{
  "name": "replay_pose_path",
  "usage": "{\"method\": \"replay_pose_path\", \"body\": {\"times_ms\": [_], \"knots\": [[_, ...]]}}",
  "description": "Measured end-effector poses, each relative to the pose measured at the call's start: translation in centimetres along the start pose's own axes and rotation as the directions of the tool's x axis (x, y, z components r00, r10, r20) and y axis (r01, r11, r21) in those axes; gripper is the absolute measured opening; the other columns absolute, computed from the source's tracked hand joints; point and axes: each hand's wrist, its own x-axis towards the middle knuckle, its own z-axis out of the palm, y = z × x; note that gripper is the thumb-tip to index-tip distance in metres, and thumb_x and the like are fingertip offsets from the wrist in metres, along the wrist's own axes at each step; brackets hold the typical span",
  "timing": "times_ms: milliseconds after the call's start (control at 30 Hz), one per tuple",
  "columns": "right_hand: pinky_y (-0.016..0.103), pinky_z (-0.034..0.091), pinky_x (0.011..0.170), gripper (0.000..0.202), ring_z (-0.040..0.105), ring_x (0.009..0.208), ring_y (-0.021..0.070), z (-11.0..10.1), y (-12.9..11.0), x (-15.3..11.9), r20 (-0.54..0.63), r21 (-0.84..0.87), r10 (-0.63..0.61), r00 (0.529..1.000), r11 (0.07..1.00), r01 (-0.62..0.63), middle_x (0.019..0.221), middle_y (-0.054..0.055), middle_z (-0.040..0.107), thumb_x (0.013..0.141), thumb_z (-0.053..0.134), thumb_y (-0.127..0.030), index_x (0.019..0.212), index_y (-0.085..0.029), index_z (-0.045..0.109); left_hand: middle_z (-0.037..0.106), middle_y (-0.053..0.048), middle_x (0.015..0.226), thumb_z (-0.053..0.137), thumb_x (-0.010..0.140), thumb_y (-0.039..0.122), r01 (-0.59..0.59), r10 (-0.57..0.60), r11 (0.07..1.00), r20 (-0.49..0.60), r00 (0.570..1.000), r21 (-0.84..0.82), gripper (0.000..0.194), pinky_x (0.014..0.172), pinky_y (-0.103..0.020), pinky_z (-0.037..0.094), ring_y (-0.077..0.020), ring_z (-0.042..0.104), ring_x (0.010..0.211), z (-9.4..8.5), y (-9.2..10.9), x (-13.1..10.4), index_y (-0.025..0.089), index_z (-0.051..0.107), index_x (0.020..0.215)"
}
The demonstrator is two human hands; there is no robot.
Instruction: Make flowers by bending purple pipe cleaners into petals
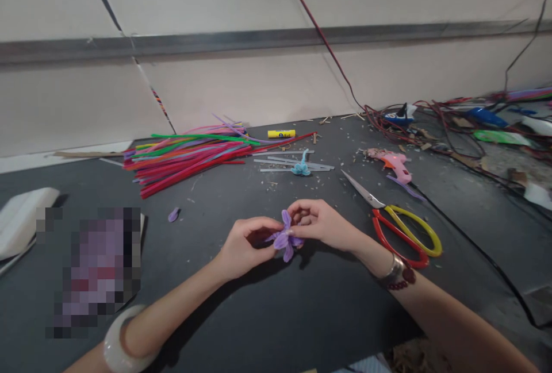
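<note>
Between my two hands, above the dark table, is a purple pipe-cleaner flower [282, 239] with several looped petals. My left hand [250, 246] pinches it from the left with thumb and forefinger. From the right, my right hand [317, 226] grips it too, its thumb lying near the flower's middle and its other fingers curled behind. A loose purple petal [173, 215] lies on the table to the left. Beyond the hands, a light-blue pipe-cleaner piece [302, 167] rests by several clear glue sticks [276, 170].
Scissors [388, 212] with red and yellow handles lie right of my right hand. Behind them is a pink glue gun [394, 163] with a black cord. Colourful pipe cleaners [194, 160] are heaped at back left, near a yellow glue stick tube [281, 134]. Tangled cables [379, 123] lie at back right.
</note>
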Motion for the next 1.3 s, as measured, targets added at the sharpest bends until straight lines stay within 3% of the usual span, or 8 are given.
{"method": "replay_pose_path", "body": {"times_ms": [133, 233, 400, 600, 800, 967, 1167, 1300], "knots": [[0.023, 0.048, 0.055, 0.036, 0.057, 0.053, 0.0078, 0.7, 0.0, -0.1, -0.029, 0.081, 0.023, 0.999, 0.996, -0.021, 0.066, -0.004, 0.057, 0.065, 0.069, -0.02, 0.097, -0.016, 0.054, 0.07, -0.007, 0.08, 0.063, 0.071, 0.016, -0.157, 0.171, 0.95, -0.03, 0.985, 0.271, 0.008, 0.068, -0.023, 0.05, -0.0158, 0.065, 0.071, -0.2, 0.0, 0.0, 0.015, 0.068, 0.078], [0.024, 0.049, 0.057, 0.031, 0.058, 0.056, 0.0087, 0.8, -0.4, -0.2, 0.005, 0.104, 0.034, 0.999, 0.994, -0.034, 0.068, -0.002, 0.059, 0.066, 0.068, -0.023, 0.094, -0.016, 0.057, 0.071, -0.007, 0.076, 0.062, 0.073, 0.017, -0.187, 0.202, 0.941, -0.023, 0.979, 0.281, 0.007, 0.062, -0.022, 0.049, -0.0143, 0.064, 0.065, -0.3, 0.1, 0.2, 0.014, 0.068, 0.072], [0.023, 0.046, 0.062, 0.017, 0.056, 0.058, 0.008, 0.2, -0.5, -0.2, -0.045, 0.02, -0.01, 0.999, 1.0, 0.011, 0.064, -0.001, 0.06, 0.067, 0.068, -0.026, 0.077, -0.013, 0.064, 0.071, -0.007, 0.072, 0.065, 0.07, 0.021, -0.132, 0.146, 0.967, -0.049, 0.988, 0.219, 0.009, 0.056, -0.021, 0.048, -0.0134, 0.062, 0.058, -0.3, 0.1, 0.2, 0.012, 0.068, 0.071], [0.021, 0.045, 0.053, 0.017, 0.053, 0.05, 0.0063, 0.3, -0.5, -0.2, -0.031, 0.037, 0.019, 0.999, 0.999, -0.017, 0.057, -0.001, 0.059, 0.065, 0.069, -0.026, 0.071, -0.012, 0.063, 0.068, -0.004, 0.061, 0.062, 0.072, 0.022, -0.126, 0.151, 0.922, -0.041, 0.988, 0.365, 0.012, 0.047, -0.017, 0.042, -0.01, 0.055, 0.048, -0.3, 0.2, -0.1, 0.012, 0.069, 0.071], [0.021, 0.046, 0.055, 0.017, 0.055, 0.052, 0.0066, -0.2, -0.8, -0.4, 0.041, 0.109, 0.034, 0.999, 0.993, -0.039, 0.06, -0.001, 0.061, 0.068, 0.067, -0.026, 0.077, -0.012, 0.062, 0.065, -0.003, 0.055, 0.057, 0.075, 0.021, -0.118, 0.111, 0.927, 0.04, 0.993, 0.356, 0.017, 0.046, -0.017, 0.039, -0.0089, 0.051, 0.046, 0.0, 1.0, 0.1, 0.012, 0.069, 0.067], [0.021, 0.046, 0.056, 0.017, 0.055, 0.053, 0.0071, -0.1, -0.6, -0.5, 0.009, 0.028, 0.01, 1.0, 1.0, -0.01, 0.06, -0.002, 0.06, 0.068, 0.067, -0.024, 0.078, -0.012, 0.06, 0.065, -0.002, 0.057, 0.059, 0.074, 0.021, -0.041, 0.031, 0.954, 0.039, 0.999, 0.297, 0.015, 0.048, -0.017, 0.04, -0.01, 0.053, 0.049, 0.0, 0.8, 0.1, 0.011, 0.07, 0.074], [0.023, 0.044, 0.069, 0.041, 0.055, 0.074, 0.009, -0.1, -0.8, -0.6, 0.062, -0.057, -0.071, 0.996, 0.996, 0.075, 0.084, 0.001, 0.059, 0.069, 0.066, -0.021, 0.108, -0.017, 0.055, 0.058, 0.0, 0.05, 0.059, 0.074, 0.025, -0.049, 0.014, 0.96, 0.128, 0.992, 0.275, 0.021, 0.046, -0.017, 0.037, -0.0079, 0.046, 0.044, 0.0, 0.8, 0.1, 0.011, 0.068, 0.062], [0.022, 0.043, 0.065, 0.023, 0.053, 0.069, 0.0081, -0.3, -0.9, -0.5, 0.092, -0.08, -0.115, 0.989, 0.989, 0.122, 0.078, 0.0, 0.058, 0.075, 0.06, -0.024, 0.097, -0.017, 0.062, 0.052, 0.001, 0.046, 0.06, 0.074, 0.026, 0.0, -0.043, 0.979, 0.207, 0.977, 0.206, 0.023, 0.044, -0.016, 0.036, -0.0067, 0.042, 0.043, 0.1, 1.0, 0.1, 0.01, 0.067, 0.059]]}}
